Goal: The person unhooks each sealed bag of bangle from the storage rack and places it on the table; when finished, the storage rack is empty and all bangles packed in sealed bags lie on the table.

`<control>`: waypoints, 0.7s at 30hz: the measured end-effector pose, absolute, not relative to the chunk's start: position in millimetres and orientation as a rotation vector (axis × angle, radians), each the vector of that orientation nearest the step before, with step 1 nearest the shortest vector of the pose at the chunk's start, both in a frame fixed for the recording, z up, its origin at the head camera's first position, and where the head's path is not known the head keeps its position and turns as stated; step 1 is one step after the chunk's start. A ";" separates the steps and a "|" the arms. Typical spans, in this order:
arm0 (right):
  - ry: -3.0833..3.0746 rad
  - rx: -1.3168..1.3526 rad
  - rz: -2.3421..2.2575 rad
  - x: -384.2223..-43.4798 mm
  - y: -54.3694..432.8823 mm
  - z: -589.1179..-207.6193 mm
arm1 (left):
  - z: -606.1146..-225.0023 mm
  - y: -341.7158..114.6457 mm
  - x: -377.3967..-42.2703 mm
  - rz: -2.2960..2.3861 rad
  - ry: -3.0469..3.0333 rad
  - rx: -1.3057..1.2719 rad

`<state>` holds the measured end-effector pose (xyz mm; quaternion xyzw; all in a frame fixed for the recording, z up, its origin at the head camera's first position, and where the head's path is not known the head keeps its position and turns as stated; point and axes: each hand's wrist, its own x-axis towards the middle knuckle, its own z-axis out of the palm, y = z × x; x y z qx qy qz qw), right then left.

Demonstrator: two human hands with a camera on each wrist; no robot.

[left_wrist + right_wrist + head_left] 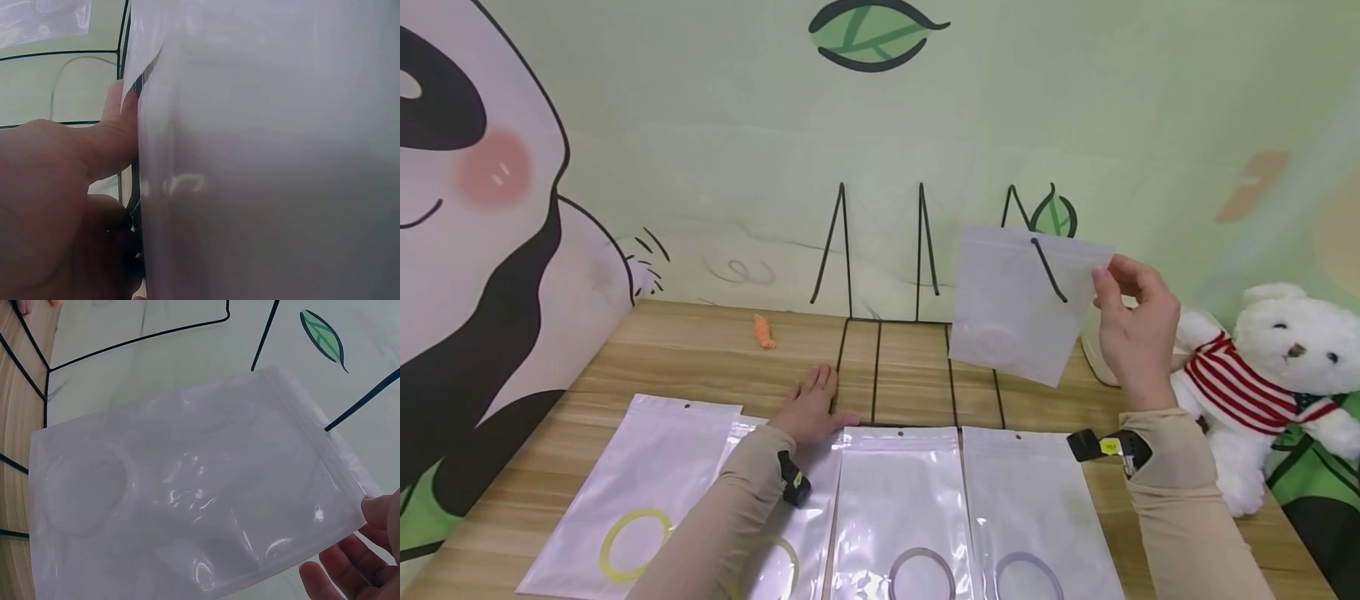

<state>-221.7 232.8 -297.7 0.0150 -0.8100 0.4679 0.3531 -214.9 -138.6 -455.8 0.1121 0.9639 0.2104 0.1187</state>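
My right hand (1138,329) pinches a whitish zip bag (1015,312) by its upper right corner, between thumb and fingers. A prong (1051,273) of the black wire rack (895,322) comes out through the bag's top strip, toward me. In the right wrist view a faint ring shape shows in the bag (206,469). My left hand (811,410) rests at the left side of the rack's base with its fingers extended. In the left wrist view a pale bag surface (275,162) covers much of the picture beside the hand (56,169).
Several flat zip bags lie along the front, including one with a yellow ring (677,467) and ones with greyish rings (898,492). A small orange object (763,331) lies left of the rack. A white teddy bear (1292,358) in a striped shirt sits at the right.
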 end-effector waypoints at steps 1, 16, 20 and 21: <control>-2.091 0.043 1.216 -222.1 232.6 -297.5 | -455.9 -138.6 -214.9 0.617 2.818 0.327; -2.089 0.053 1.239 -222.9 230.6 -297.1 | -458.1 -138.7 -214.9 0.615 2.826 0.334; -2.090 0.051 1.233 -222.9 230.0 -296.1 | -458.4 -138.7 -215.5 0.613 2.827 0.331; -2.088 0.053 1.230 -222.9 229.8 -295.9 | -458.5 -138.8 -215.7 0.613 2.827 0.331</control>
